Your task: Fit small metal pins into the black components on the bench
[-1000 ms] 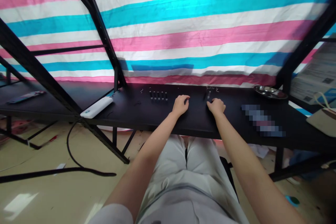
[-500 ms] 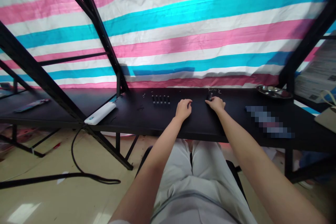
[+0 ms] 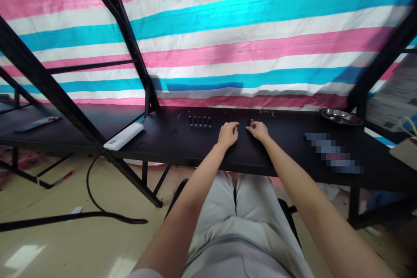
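Observation:
My right hand (image 3: 259,130) is closed, with thumb and fingertips pinching a small dark cylinder (image 3: 250,122) just above or on the black table (image 3: 182,143); which of the two, I cannot tell. My left hand (image 3: 228,134) rests on the table to its left, loosely curved, thumb and forefinger apart, holding nothing visible. Farther left stands a row of several small dark cylinders (image 3: 200,121) with pale lower ends. Behind my right hand, small pale hook-like pieces (image 3: 267,112) lie in a line near the table's back edge.
A white oblong device (image 3: 124,136) lies at the left by a black metal frame post (image 3: 125,39). A shiny metal plate (image 3: 340,117) sits at the back right, with a blurred-out flat item (image 3: 334,153) in front. Striped sheeting (image 3: 228,52) hangs behind the table.
My right hand has moved left with the small dark cylinder, away from the hook-like pieces and nearer my left hand. The left hand has stayed about where it was.

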### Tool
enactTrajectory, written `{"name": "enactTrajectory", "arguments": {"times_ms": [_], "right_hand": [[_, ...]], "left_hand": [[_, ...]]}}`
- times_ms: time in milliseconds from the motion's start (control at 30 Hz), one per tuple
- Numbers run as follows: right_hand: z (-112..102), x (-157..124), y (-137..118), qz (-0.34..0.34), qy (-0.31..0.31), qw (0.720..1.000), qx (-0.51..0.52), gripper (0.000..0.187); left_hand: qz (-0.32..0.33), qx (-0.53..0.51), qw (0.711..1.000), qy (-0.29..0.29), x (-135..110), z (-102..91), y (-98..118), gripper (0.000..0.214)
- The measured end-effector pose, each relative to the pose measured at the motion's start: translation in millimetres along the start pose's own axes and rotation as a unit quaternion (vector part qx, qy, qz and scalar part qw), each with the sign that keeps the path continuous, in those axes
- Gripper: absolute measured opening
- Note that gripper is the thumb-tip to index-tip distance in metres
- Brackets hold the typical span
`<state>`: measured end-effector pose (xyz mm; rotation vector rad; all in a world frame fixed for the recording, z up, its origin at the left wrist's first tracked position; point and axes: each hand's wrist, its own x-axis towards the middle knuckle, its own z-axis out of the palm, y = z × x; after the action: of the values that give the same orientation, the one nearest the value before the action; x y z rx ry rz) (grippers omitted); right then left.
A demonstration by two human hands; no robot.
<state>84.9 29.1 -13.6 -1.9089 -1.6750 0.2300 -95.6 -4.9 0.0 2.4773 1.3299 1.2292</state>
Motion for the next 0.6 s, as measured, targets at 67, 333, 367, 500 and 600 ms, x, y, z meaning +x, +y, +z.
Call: {"name": "enactTrajectory", "arguments": {"times_ms": [67, 333, 367, 500, 600], "right_hand": [[1, -9, -5, -0.042, -0.028, 0.998, 0.026, 0.017], [4, -27, -17, -0.166, -0.057, 0.983, 0.061, 0.017], [4, -27, -18, -0.172, -0.052, 0.982, 0.055, 0.017], [3, -30, -21, -0.191, -0.043, 0.98, 0.028, 0.018], [0, -32, -24, -0.196, -0.046, 0.979, 0.011, 0.019]], "left_hand": [[0.008, 0.0, 1.0, -0.007, 0, 0.9, -1, 0.034], [0.012, 0.024, 0.998, -0.058, 0, 2.6, -3, 0.033], [0.006, 0.025, 0.998, -0.058, 1, 2.7, -3, 0.031], [-0.021, 0.001, 0.999, -0.025, 2, 2.4, -5, 0.017], [-0.024, -0.023, 0.999, 0.034, 2, 0.3, -5, 0.013]]}}
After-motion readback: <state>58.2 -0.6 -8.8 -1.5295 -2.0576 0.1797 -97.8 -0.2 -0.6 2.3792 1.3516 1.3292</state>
